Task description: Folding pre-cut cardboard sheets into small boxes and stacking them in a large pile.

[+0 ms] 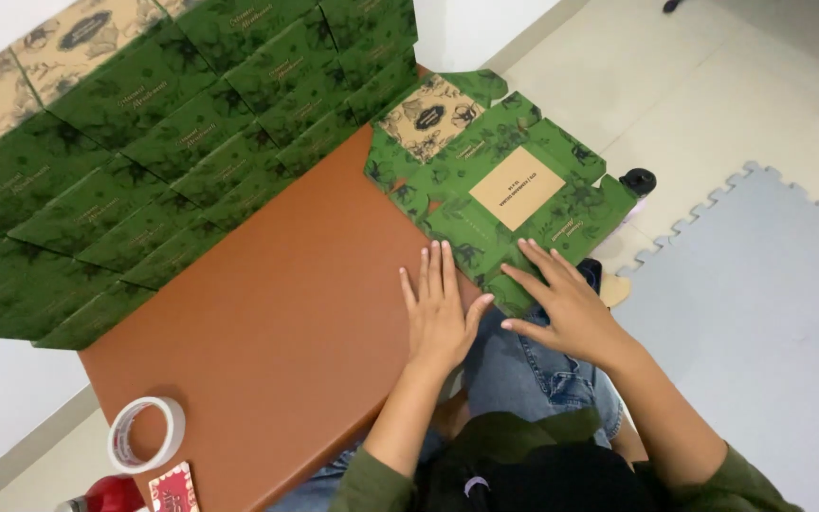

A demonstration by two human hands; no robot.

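While I look down from the head camera, I see my left hand [440, 313] lying flat, fingers spread a little, on the brown table [277, 322]. Its fingertips touch the near edge of a flat green box sheet [485, 199]. My right hand [566, 308] is open too, palm down, pressing on the near corner of that sheet. Neither hand is holding anything.

The sheet lies at the far right corner of the table, and part of it hangs past the edge. It looks unfolded: flaps stick out all around, and a tan label [516, 187] faces up in the middle. I think the folding has only just begun. Its long side runs from near me, by my hands, away to the upper right.

On the left, many finished green boxes [144, 161] stand stacked in rows, so much looks done. A roll of tape [146, 434] sits at the near left corner. A grey foam mat [760, 332] covers the floor on my right.
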